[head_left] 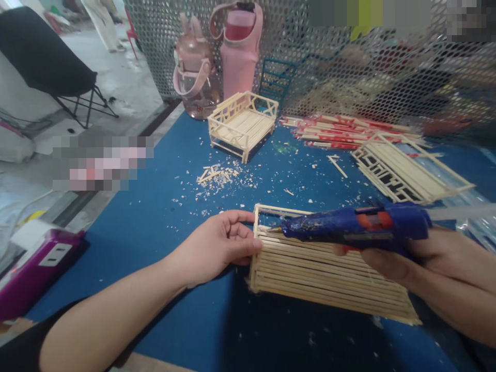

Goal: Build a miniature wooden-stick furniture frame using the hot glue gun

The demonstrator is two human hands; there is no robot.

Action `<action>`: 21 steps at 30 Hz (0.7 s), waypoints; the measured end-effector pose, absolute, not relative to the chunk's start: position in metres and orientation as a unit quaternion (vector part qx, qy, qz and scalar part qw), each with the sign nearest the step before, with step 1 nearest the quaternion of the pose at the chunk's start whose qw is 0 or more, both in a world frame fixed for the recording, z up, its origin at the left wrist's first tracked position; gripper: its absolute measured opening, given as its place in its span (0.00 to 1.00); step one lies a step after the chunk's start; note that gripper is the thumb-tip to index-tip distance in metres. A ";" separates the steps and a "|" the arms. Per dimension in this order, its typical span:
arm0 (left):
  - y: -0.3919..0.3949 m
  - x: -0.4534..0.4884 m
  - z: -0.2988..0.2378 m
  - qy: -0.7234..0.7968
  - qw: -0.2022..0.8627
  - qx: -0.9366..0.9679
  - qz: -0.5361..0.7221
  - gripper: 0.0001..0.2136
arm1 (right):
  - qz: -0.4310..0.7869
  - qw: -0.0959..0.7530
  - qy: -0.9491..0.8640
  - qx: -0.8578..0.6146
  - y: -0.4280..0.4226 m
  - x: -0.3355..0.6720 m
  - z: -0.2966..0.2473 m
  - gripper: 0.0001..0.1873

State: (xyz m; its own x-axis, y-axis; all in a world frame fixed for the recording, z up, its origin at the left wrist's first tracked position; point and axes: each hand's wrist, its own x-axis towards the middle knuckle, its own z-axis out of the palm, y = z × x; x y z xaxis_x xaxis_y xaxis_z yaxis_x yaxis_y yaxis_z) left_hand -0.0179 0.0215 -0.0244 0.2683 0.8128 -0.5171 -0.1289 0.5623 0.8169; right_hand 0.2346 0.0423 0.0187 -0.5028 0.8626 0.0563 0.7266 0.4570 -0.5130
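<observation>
My left hand point(222, 240) pinches the left end of a slatted panel point(321, 274) built from thin wooden sticks, thumb in front and fingers behind. A blue hot glue gun point(349, 225) is gripped in my right hand point(422, 263), lying sideways above the panel's upper part. Its metal nozzle points left, close to the panel's upper left corner near my left thumb; whether it touches the sticks I cannot tell. A clear glue stick point(461, 211) juts from the gun's back. The gun hides part of the panel's top rail.
A small stick-built bench point(242, 126) stands farther back, near stick scraps point(217, 175). Another stick frame point(411, 168) lies at right before red-wrapped chopsticks point(349, 129). Two pink bottles point(240, 57) stand by a perforated metal screen point(155, 46). A purple power strip point(42, 263) sits at left.
</observation>
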 end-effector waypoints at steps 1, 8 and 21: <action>0.021 -0.017 -0.023 0.511 0.721 0.337 0.324 0.19 | 0.224 0.162 -0.834 -0.477 0.043 0.233 0.020 0.25; 0.024 -0.014 -0.017 0.582 0.638 0.348 0.365 0.08 | 0.249 0.168 -0.818 -0.490 0.042 0.229 0.018 0.26; 0.042 -0.006 -0.013 0.613 0.606 0.375 0.342 0.17 | 0.236 0.173 -0.812 -0.505 0.024 0.240 0.013 0.27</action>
State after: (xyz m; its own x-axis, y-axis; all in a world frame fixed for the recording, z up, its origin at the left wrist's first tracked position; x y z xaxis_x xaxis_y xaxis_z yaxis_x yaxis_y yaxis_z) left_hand -0.0056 0.0416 -0.0127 0.0152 0.8733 -0.4869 0.0454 0.4859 0.8729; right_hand 0.2397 0.0239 0.0128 -0.4305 0.9016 0.0418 0.7383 0.3783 -0.5583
